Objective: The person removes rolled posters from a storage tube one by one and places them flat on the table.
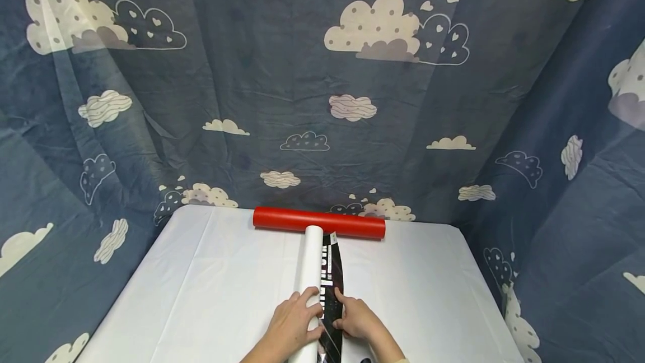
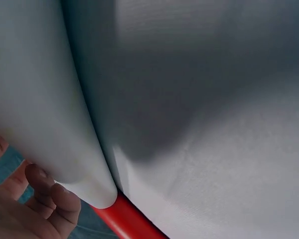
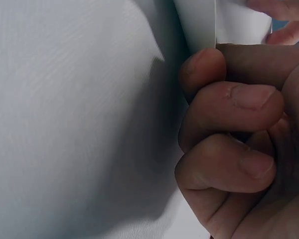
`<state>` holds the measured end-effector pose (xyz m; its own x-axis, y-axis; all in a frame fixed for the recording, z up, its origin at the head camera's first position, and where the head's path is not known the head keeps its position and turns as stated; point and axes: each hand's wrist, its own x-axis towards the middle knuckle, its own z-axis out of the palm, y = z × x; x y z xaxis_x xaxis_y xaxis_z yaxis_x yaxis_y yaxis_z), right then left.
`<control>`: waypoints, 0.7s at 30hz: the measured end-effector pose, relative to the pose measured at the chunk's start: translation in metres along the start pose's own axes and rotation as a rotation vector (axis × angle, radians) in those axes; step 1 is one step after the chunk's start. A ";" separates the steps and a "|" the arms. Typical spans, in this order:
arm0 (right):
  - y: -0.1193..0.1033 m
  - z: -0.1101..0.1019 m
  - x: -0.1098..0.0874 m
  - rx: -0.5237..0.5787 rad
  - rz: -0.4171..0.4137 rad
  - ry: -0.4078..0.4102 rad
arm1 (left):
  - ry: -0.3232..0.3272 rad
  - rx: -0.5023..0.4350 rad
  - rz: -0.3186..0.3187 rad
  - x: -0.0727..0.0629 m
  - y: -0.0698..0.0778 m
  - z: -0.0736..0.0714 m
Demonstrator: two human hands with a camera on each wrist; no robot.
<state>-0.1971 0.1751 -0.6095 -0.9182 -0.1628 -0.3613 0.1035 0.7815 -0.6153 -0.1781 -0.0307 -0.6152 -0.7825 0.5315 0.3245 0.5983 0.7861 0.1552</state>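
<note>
A white paper roll (image 1: 311, 262), apparently a partly rolled poster, lies lengthwise on the table. Its black printed strip (image 1: 335, 273) with white lettering shows along the right side. My left hand (image 1: 291, 322) grips the roll from above, fingers curved over it; in the left wrist view, bent fingertips lie along the roll's side. From the right, my right hand (image 1: 359, 318) pinches the free edge of the black strip. Close up in the right wrist view, the fingers (image 3: 234, 164) are curled beside the white paper (image 3: 199, 25), and the pinch itself is partly hidden.
A red cylinder (image 1: 319, 223) lies crosswise at the table's far edge, by the roll's far end. White cloth covers the table (image 1: 403, 279). A blue curtain (image 1: 302, 83) with cloud prints surrounds the back and sides. Some small dark thing (image 1: 365, 360) peeks in at the bottom edge.
</note>
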 end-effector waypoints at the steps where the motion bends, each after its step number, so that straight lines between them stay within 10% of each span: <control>1: 0.001 0.000 -0.001 -0.001 0.005 -0.003 | 0.009 -0.001 0.005 -0.001 0.000 0.000; 9: 0.013 -0.004 -0.006 0.040 -0.022 -0.002 | 0.079 0.024 0.069 -0.007 0.001 0.002; 21: 0.023 -0.012 -0.004 0.070 -0.022 -0.017 | 0.035 -0.007 -0.001 -0.007 0.001 0.003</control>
<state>-0.1956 0.2012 -0.6139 -0.9139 -0.1902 -0.3587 0.1105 0.7335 -0.6706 -0.1726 -0.0325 -0.6196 -0.7768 0.5189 0.3569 0.5986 0.7844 0.1623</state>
